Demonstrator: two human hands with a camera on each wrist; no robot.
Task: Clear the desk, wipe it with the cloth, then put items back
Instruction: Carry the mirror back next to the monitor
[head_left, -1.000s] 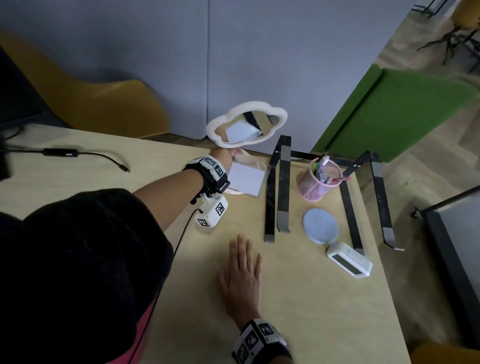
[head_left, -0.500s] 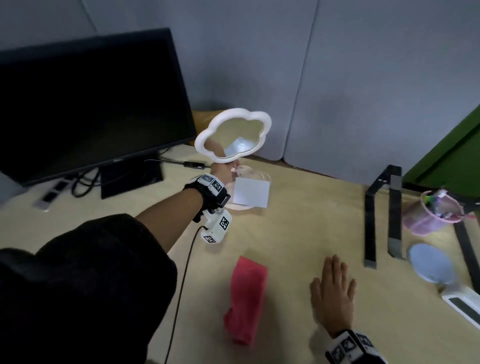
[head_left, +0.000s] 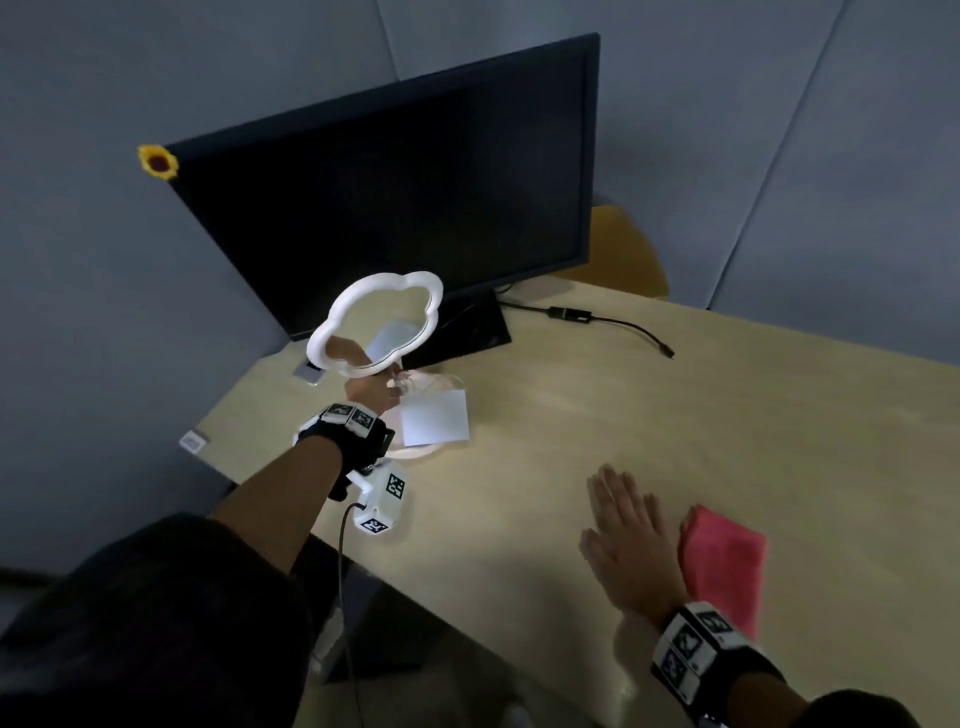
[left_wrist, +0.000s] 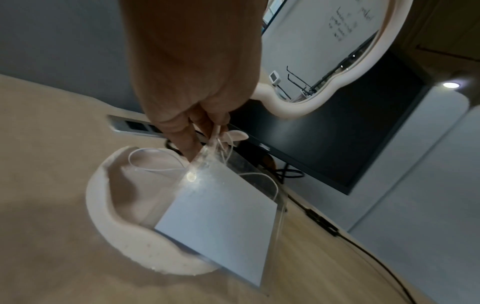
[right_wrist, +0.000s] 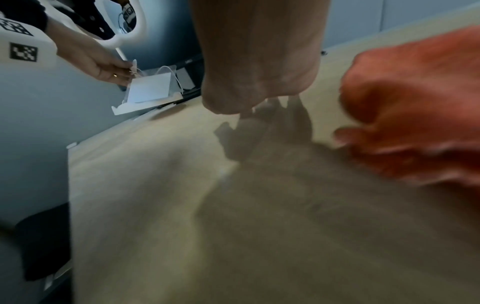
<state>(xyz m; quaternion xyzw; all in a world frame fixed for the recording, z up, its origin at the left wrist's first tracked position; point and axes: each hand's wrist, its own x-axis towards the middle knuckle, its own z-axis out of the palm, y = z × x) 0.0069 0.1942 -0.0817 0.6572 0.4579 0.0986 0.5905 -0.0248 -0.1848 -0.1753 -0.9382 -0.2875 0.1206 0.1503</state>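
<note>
My left hand pinches the thin stem under a white cloud-shaped mirror, which stands in front of the monitor. The same left hand shows from the wrist, with the mirror above it. Under it is the mirror's round white base tray, holding a white card in a clear sleeve and a thin cord. I cannot tell whether the base touches the desk. My right hand lies flat and open on the desk. The pink cloth lies folded just right of it.
A black monitor with a sunflower sticker stands at the back left of the wooden desk. A black cable runs right from its foot. The desk's left edge is close to my left forearm.
My left hand has carried the mirror and its base left, from beside the black stand to in front of the monitor. My right hand slid left past the cloth. The head view swung left.
</note>
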